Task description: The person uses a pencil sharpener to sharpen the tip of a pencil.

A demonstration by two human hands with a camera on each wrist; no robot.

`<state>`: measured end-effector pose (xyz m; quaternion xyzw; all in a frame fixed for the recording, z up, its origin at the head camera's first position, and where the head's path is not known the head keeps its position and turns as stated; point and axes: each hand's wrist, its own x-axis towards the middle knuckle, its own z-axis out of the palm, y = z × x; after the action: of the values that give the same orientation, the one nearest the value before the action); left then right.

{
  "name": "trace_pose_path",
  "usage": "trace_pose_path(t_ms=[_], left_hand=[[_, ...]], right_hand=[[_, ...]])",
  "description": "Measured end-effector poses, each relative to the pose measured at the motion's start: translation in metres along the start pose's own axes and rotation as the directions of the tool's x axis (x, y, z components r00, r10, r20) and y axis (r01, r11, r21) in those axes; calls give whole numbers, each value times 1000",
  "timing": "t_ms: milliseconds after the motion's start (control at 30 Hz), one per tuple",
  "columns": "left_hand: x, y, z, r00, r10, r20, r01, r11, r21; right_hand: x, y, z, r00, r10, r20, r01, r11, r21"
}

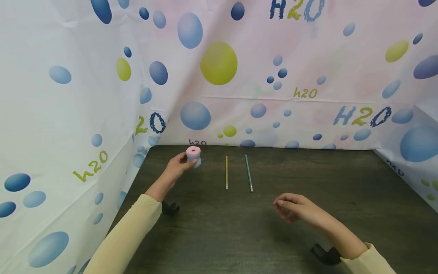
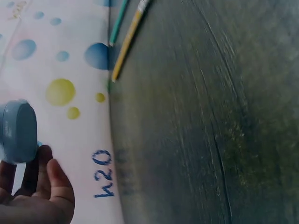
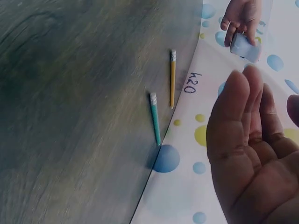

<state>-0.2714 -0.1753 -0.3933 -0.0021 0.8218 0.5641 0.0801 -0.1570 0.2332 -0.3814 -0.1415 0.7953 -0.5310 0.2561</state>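
Observation:
My left hand (image 1: 178,164) holds a small pencil sharpener (image 1: 194,154), pink on top with a dark hole and light blue below, pinched between thumb and fingers above the table's far left. In the left wrist view only its blue underside (image 2: 19,132) shows, above the fingers. My right hand (image 1: 297,207) hovers over the table at the right, holding nothing, its fingers loosely bent. Between the hands lie a yellow pencil (image 1: 226,173) and a green pencil (image 1: 249,173), apart, eraser ends toward me.
The dark wooden table (image 1: 212,236) ends against a white sheet (image 1: 267,45) printed with coloured bubbles and H2O lettering, which also rises at the left and right. Black straps (image 1: 170,208) are on both wrists.

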Motion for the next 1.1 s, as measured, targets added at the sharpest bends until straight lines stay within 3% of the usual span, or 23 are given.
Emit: trace_pose_path(t_ms=[233, 467, 867, 1100], left_hand=[[26, -8, 4, 998, -26, -65, 27, 1000, 12], [42, -17, 5, 993, -71, -98, 75, 996, 39], [54, -16, 10, 995, -69, -75, 79, 986, 145], [58, -15, 14, 994, -92, -62, 101, 983, 153]], right_hand=[[-5, 8, -9, 1000, 8, 12, -8, 1000, 22], [-4, 7, -13, 1000, 18, 25, -19, 999, 28], [0, 5, -13, 999, 9, 50, -10, 1000, 25], [5, 6, -12, 998, 1, 69, -3, 1000, 26]])
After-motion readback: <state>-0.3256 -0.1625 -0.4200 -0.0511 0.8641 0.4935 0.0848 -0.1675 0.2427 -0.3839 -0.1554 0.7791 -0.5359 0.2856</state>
